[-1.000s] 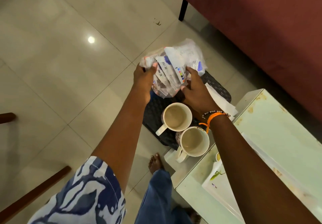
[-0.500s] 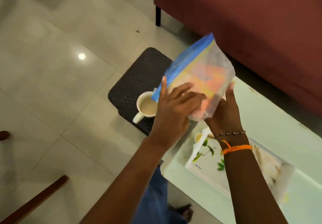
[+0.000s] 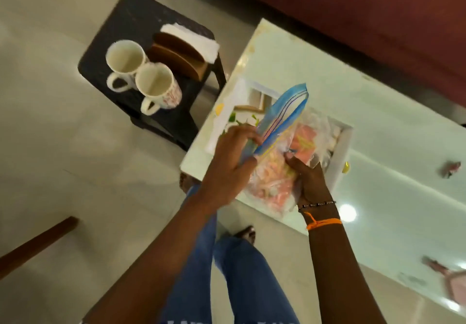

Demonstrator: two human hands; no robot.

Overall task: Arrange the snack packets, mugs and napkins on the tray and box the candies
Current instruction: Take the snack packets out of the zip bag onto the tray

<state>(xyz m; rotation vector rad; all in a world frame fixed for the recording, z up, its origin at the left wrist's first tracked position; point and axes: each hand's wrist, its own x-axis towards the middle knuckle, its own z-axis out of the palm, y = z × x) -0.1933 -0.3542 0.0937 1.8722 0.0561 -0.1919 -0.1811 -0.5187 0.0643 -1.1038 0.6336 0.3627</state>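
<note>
A: Since half a second earlier, zip bag (image 3: 277,152) had come down from mid-air over the table to just above the tray (image 3: 340,147); view had swung so both mugs (image 3: 141,76) were again in sight.

B: Hands?

A: Left hand (image 3: 232,157) was closed on the bag's blue zip edge, pinching it at the near end; right hand (image 3: 306,175) was closed on the bag's lower side, fingers curled into the plastic; the bag held orange and yellow packets, kind not legible.

B: Where did the rest stand?

A: Both mugs sat on the dark stool (image 3: 126,16), touching each other, handles toward the camera; napkins (image 3: 191,37) lay on the stool behind a brown holder (image 3: 179,54); tray lay on the glass table (image 3: 378,112), mostly hidden by the bag; two small wrapped candies (image 3: 451,168) lay loose on the table, well apart from the tray.

B: Progress?

A: Early, by my judgement; snack bag just arriving at the tray; mugs and napkins not yet moved; candies unboxed; no candy box identifiable.
</note>
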